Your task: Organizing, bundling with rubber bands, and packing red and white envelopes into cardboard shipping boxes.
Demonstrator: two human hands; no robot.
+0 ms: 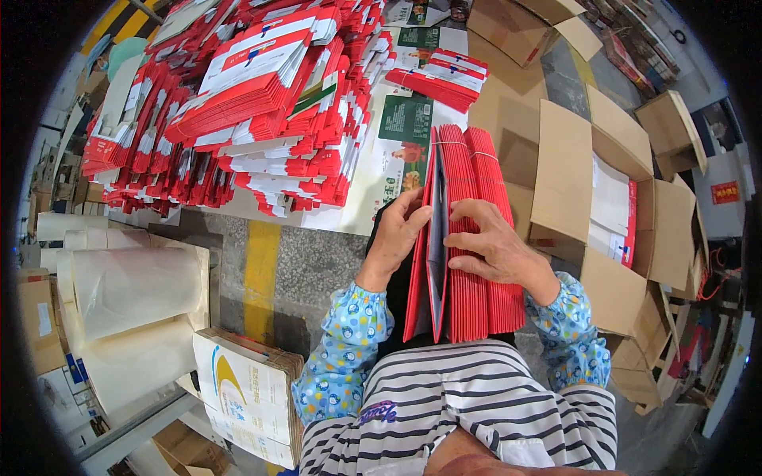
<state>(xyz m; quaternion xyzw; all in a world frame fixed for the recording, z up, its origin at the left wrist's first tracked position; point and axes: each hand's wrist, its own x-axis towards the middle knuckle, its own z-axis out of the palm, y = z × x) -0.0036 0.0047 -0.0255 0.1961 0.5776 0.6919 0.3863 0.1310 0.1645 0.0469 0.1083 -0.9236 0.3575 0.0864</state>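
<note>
On my lap stands a stack of flat-folded red cartons, edges up. At its left, one red carton leans apart from the rest, with a dark gap showing its grey inside. My left hand pinches the upper part of this carton between thumb and fingers. My right hand lies over the stack, its bent fingers hooked on the edges beside the gap. To the right, a second part of the stack has a thin band across its upper end.
A table at far left bears a large heap of red-and-white folded cartons; a smaller bundle lies nearby. On the right stands an open cardboard box with white-and-red pieces inside. Rolls of clear film and flattened cardboard are left.
</note>
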